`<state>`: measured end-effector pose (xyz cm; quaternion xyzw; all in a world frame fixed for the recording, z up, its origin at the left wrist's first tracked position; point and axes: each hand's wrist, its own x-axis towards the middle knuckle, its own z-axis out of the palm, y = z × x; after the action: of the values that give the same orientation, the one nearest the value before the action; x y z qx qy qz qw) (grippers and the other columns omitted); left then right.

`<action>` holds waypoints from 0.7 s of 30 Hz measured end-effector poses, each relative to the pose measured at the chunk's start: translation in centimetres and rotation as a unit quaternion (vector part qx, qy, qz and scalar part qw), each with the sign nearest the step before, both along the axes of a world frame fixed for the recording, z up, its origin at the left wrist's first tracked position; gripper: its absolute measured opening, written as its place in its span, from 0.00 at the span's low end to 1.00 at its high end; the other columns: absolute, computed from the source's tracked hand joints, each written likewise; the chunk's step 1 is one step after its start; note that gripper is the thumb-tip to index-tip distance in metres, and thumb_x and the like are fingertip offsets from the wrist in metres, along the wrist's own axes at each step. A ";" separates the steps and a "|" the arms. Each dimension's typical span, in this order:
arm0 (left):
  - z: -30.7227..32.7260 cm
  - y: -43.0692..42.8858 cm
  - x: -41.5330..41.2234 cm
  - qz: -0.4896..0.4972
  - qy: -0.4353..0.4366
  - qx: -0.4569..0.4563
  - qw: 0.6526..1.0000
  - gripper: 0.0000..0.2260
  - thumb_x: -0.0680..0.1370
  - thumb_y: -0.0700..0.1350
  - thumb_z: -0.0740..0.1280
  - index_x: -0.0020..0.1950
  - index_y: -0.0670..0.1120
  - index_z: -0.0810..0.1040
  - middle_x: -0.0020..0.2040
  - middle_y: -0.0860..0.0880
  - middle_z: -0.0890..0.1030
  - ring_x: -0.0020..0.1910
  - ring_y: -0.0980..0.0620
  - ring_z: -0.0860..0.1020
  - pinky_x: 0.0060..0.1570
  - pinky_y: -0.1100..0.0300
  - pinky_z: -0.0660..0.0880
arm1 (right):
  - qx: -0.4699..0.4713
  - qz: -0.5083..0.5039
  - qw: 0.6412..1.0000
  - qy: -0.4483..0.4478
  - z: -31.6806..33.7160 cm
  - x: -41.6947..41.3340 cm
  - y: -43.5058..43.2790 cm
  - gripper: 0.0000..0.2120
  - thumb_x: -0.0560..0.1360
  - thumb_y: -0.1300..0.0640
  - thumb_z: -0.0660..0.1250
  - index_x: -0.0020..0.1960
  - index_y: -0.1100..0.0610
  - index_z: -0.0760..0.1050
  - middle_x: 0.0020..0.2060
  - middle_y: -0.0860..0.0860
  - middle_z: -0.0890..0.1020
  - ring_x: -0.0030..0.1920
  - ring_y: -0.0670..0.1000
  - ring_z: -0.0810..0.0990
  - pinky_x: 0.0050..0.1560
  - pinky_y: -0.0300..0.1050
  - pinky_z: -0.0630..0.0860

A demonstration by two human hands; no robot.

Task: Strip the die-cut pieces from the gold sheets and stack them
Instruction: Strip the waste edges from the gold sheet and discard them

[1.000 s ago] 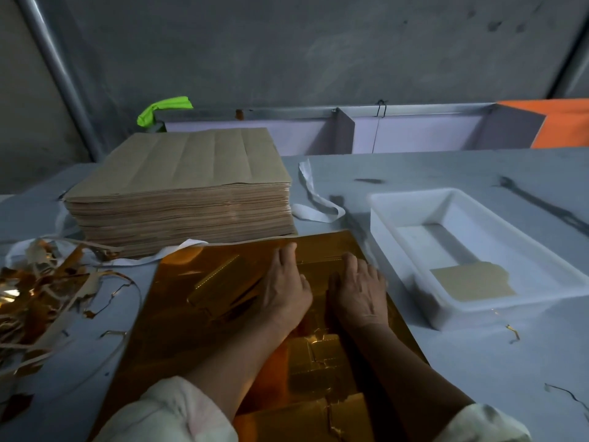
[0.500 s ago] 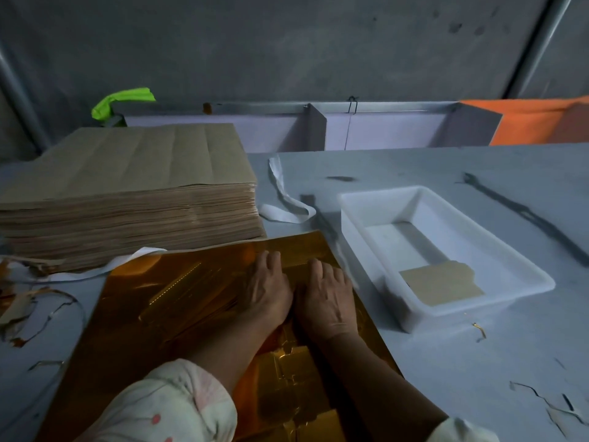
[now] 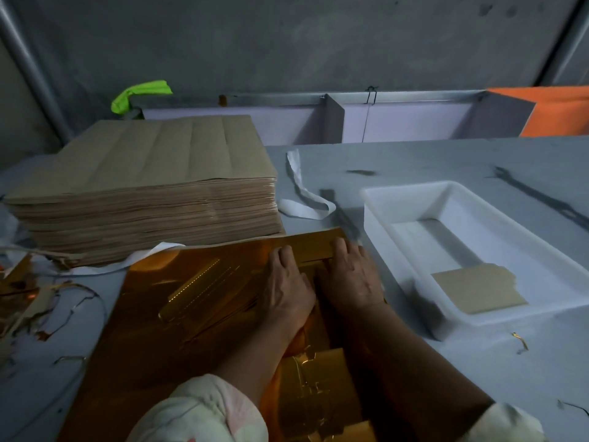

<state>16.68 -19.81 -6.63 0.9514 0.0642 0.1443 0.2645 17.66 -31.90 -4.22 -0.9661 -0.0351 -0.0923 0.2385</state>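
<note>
A large gold sheet (image 3: 178,330) lies shiny side up on the grey table in front of me. My left hand (image 3: 288,282) and my right hand (image 3: 353,279) rest side by side, palms down, near its far right corner. Their fingers bend down onto a die-cut strip by the far edge, and the fingertips are hidden. Loosened gold pieces (image 3: 312,387) lie between my forearms. One stripped piece (image 3: 478,290) lies brown side up in a white tray (image 3: 411,189) to the right. A thick stack of sheets (image 3: 143,173), brown backs up, stands at the back left.
Torn gold and brown scraps (image 3: 28,298) litter the table's left side. A white strap (image 3: 306,193) curls between the stack and the tray. A green cloth (image 3: 140,92) and an orange panel (image 3: 561,110) sit along the back wall rail.
Both hands have slid a little toward the sheet's far edge, staying side by side. My view has swung slightly, so the stack and the tray shift in the frame.
</note>
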 end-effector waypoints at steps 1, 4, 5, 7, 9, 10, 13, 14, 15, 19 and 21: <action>0.0 0.1 0.0 0.000 0.001 -0.006 1.000 0.28 0.80 0.49 0.65 0.76 0.49 0.55 0.72 0.47 0.62 0.47 0.58 0.69 0.37 0.69 0.66 | 0.000 0.006 1.000 0.007 0.2 0.7 0.0 0.25 0.77 0.42 0.64 0.70 0.50 0.64 0.67 0.52 0.72 0.66 0.53 0.70 0.66 0.50 0.67; 0.0 0.2 0.2 0.002 0.002 -0.029 1.000 0.30 0.79 0.49 0.66 0.76 0.50 0.54 0.72 0.48 0.63 0.47 0.59 0.66 0.33 0.70 0.62 | -0.008 0.023 0.999 0.034 0.7 2.3 0.3 0.30 0.75 0.38 0.65 0.72 0.49 0.64 0.71 0.51 0.70 0.71 0.53 0.67 0.70 0.53 0.65; 0.0 0.2 0.2 0.002 0.001 -0.032 0.999 0.30 0.79 0.49 0.66 0.76 0.51 0.54 0.71 0.48 0.63 0.47 0.59 0.66 0.33 0.70 0.62 | -0.010 0.028 0.999 0.044 0.7 2.7 0.4 0.32 0.74 0.38 0.65 0.73 0.49 0.63 0.72 0.50 0.70 0.72 0.54 0.66 0.70 0.54 0.65; -0.1 0.2 0.2 0.003 -0.001 -0.038 0.999 0.31 0.78 0.48 0.66 0.76 0.51 0.53 0.71 0.48 0.63 0.48 0.59 0.67 0.34 0.70 0.62 | -0.014 0.037 0.997 0.068 0.6 3.3 0.4 0.34 0.73 0.37 0.66 0.74 0.49 0.61 0.72 0.51 0.69 0.73 0.54 0.65 0.71 0.56 0.65; -0.2 0.3 0.3 0.006 0.000 -0.039 0.999 0.32 0.78 0.48 0.66 0.77 0.51 0.52 0.72 0.48 0.62 0.49 0.58 0.69 0.37 0.70 0.67 | -0.022 0.047 0.995 0.089 0.4 3.8 0.3 0.35 0.73 0.37 0.65 0.75 0.49 0.61 0.72 0.51 0.69 0.73 0.55 0.65 0.73 0.57 0.65; -0.2 0.3 0.3 0.006 0.001 -0.037 0.999 0.32 0.78 0.48 0.66 0.77 0.51 0.52 0.72 0.47 0.62 0.50 0.58 0.70 0.39 0.69 0.68 | -0.030 0.052 0.993 0.097 0.4 4.1 0.3 0.35 0.73 0.36 0.65 0.75 0.50 0.61 0.72 0.52 0.69 0.73 0.55 0.65 0.73 0.57 0.64; -0.2 0.4 0.4 0.004 0.000 -0.037 0.999 0.33 0.78 0.49 0.67 0.77 0.51 0.52 0.72 0.48 0.62 0.51 0.57 0.69 0.37 0.70 0.65 | -0.051 0.060 0.992 0.101 0.2 4.6 0.3 0.34 0.74 0.36 0.64 0.75 0.50 0.62 0.72 0.53 0.69 0.74 0.56 0.64 0.72 0.56 0.62; -0.2 0.4 0.3 0.004 -0.003 -0.038 0.999 0.33 0.78 0.49 0.67 0.77 0.51 0.52 0.72 0.48 0.62 0.52 0.57 0.70 0.37 0.70 0.65 | -0.055 0.058 0.992 0.100 0.1 4.8 0.4 0.34 0.74 0.36 0.64 0.74 0.50 0.63 0.72 0.53 0.69 0.74 0.56 0.64 0.72 0.56 0.63; -0.2 0.4 0.3 0.004 -0.005 -0.039 0.999 0.33 0.78 0.50 0.67 0.77 0.51 0.51 0.73 0.48 0.61 0.54 0.56 0.71 0.40 0.69 0.67 | -0.058 0.056 0.992 0.098 0.0 4.9 0.4 0.33 0.75 0.35 0.64 0.74 0.50 0.63 0.72 0.52 0.69 0.73 0.56 0.65 0.72 0.56 0.63; -0.2 0.4 0.2 0.003 -0.014 -0.040 0.999 0.32 0.78 0.50 0.66 0.77 0.52 0.51 0.74 0.48 0.59 0.59 0.54 0.72 0.43 0.67 0.68 | -0.087 0.065 0.991 0.077 -0.3 5.3 0.4 0.28 0.76 0.35 0.62 0.70 0.49 0.68 0.69 0.52 0.73 0.70 0.55 0.69 0.69 0.55 0.67; -0.2 0.4 0.1 -0.001 -0.016 -0.042 0.999 0.33 0.78 0.50 0.66 0.77 0.52 0.51 0.75 0.48 0.58 0.61 0.53 0.72 0.45 0.67 0.69 | -0.089 0.074 0.991 0.068 -0.6 5.4 0.2 0.24 0.77 0.34 0.60 0.66 0.48 0.70 0.67 0.51 0.74 0.68 0.54 0.70 0.66 0.53 0.69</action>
<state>16.79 -19.40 -6.80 0.9372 0.0652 0.1560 0.3051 23.01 -31.74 -4.81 -0.9823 -0.0977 -0.0048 0.1595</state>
